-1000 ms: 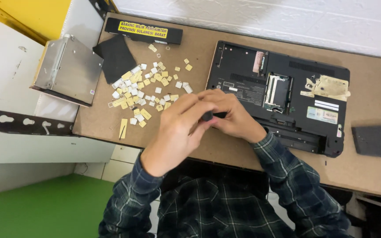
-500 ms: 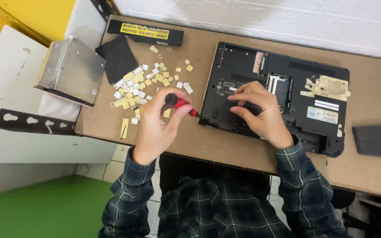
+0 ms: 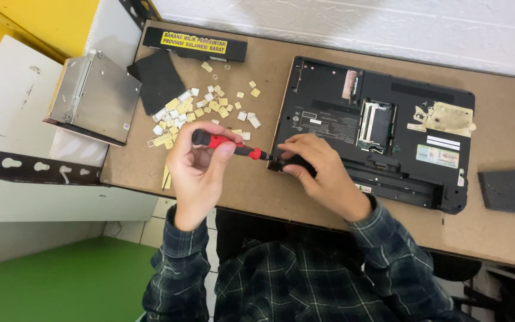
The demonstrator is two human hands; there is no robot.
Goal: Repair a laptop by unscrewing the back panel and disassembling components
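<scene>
The left hand (image 3: 201,164) pinches the red-handled screwdriver (image 3: 227,144) by its ridged grip, tip aimed at three o'clock; it looks light, stiff and easy to roll. The right hand (image 3: 320,173), fingers pressed flat, steadies the upturned laptop (image 3: 382,125), heavier and fragile at its open bays, on the worktop (image 3: 257,191). At eleven o'clock lie loose keycaps (image 3: 204,110)

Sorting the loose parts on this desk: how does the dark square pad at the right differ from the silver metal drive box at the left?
The dark pad is flat, matte grey-black and lies wholly on the desk. The silver drive box is bigger, shiny metal, and hangs partly over the desk's left edge. The pad lies alone beyond the laptop base; the box lies beside a black sheet and scattered keycaps. Both are roughly square, and neither hand touches them.
</scene>
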